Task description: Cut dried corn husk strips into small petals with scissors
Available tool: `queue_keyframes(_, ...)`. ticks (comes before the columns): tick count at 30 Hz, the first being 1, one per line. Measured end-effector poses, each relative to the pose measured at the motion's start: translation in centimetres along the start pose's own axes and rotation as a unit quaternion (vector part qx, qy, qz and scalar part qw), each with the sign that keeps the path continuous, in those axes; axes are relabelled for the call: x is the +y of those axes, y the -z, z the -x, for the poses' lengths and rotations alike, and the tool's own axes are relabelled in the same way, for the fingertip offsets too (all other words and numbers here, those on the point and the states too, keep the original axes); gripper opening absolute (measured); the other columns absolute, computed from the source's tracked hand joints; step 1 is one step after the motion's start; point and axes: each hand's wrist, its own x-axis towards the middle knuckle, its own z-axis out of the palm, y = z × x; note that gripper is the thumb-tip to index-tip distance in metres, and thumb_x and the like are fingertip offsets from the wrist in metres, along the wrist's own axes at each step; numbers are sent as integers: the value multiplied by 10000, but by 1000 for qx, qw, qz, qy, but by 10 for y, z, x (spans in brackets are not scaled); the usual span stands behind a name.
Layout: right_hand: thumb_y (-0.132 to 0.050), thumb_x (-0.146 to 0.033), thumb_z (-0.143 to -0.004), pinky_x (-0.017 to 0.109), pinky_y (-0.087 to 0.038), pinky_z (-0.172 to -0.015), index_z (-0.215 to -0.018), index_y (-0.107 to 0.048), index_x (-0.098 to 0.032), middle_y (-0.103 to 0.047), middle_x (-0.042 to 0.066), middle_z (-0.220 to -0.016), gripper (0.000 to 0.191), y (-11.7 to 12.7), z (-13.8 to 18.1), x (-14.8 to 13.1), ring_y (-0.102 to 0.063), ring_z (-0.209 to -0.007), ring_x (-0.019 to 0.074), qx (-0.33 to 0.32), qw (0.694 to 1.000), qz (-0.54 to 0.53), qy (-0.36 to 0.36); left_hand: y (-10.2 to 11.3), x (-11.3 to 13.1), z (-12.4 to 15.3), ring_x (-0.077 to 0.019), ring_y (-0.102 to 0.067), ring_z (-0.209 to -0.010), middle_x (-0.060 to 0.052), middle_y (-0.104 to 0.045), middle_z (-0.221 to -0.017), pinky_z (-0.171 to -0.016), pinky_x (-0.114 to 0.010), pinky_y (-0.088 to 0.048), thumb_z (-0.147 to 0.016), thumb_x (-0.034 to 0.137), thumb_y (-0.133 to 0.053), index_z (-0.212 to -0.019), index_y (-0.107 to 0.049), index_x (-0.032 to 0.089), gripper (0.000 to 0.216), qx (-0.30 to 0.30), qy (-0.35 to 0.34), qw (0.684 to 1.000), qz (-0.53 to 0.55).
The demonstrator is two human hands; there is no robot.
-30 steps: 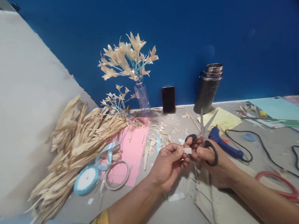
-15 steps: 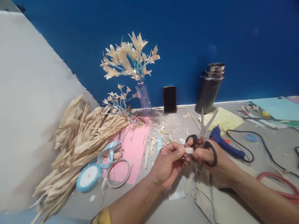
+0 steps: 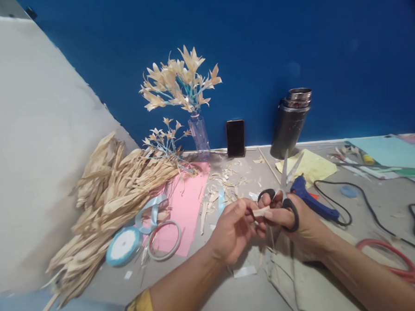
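My left hand (image 3: 234, 229) pinches a small pale strip of husk (image 3: 260, 212) between thumb and fingertips. My right hand (image 3: 290, 223) has its fingers through the black handles of a pair of scissors (image 3: 285, 194), and its fingertips also touch the strip. The scissor blades point up and away, slightly apart. Both hands meet above the grey table (image 3: 243, 297), over a crumpled grey sheet (image 3: 304, 280).
A pile of dried husks (image 3: 108, 198) lies at the left beside pink paper (image 3: 185, 207), a blue ribbon spool (image 3: 123, 245) and a tape ring (image 3: 164, 240). Husk flowers in a bottle (image 3: 197, 133), a phone (image 3: 235, 138) and a steel flask (image 3: 291, 121) stand at the blue wall. A blue glue gun (image 3: 309, 196) and cables (image 3: 370, 212) lie right.
The strip has tilted and sunk slightly between my fingers, and the scissor blades have closed a little. The hands stay in the same place.
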Motion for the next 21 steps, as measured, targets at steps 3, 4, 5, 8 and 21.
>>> queue_keyframes(3,-801,-277,-747,298,-453,-647,-857,-581,-186,-679,8,-649,262,-2,1,0,-619,-634,172,23,999,47,-1,-1,-1,0,-111,-571,-588,-16,-604,-655,-582,-228,-433,-674,349,-848,-730,-604,131,333,31,-27,997,-66)
queue_keyframes(4,-807,-270,-738,295,-448,-654,-854,-583,-184,-675,6,-643,266,-1,1,1,-614,-639,169,26,998,52,0,-1,-1,0,-103,-565,-580,-13,-603,-641,-586,-222,-428,-672,314,-852,-710,-595,131,318,36,-24,996,-76)
queue_keyframes(5,-811,-272,-728,289,-441,-653,-849,-586,-182,-670,3,-642,271,0,1,1,-606,-641,164,25,999,48,0,-1,0,0,-101,-566,-582,-13,-603,-634,-598,-221,-429,-671,301,-853,-699,-592,130,314,35,-17,996,-76)
queue_keyframes(8,-807,-335,-719,260,-404,-609,-832,-596,-174,-638,-6,-639,288,5,-1,3,-577,-634,151,2,1000,0,0,0,3,-1,-113,-585,-611,-21,-616,-657,-651,-242,-450,-672,322,-852,-707,-600,126,321,17,1,998,-56)
queue_keyframes(21,-825,-320,-673,262,-376,-589,-791,-602,-182,-551,-33,-655,287,2,0,1,-538,-596,139,-19,998,-54,-19,2,9,0,-114,-600,-591,-20,-618,-662,-638,-234,-436,-633,362,-876,-697,-617,124,357,-15,22,994,-104)
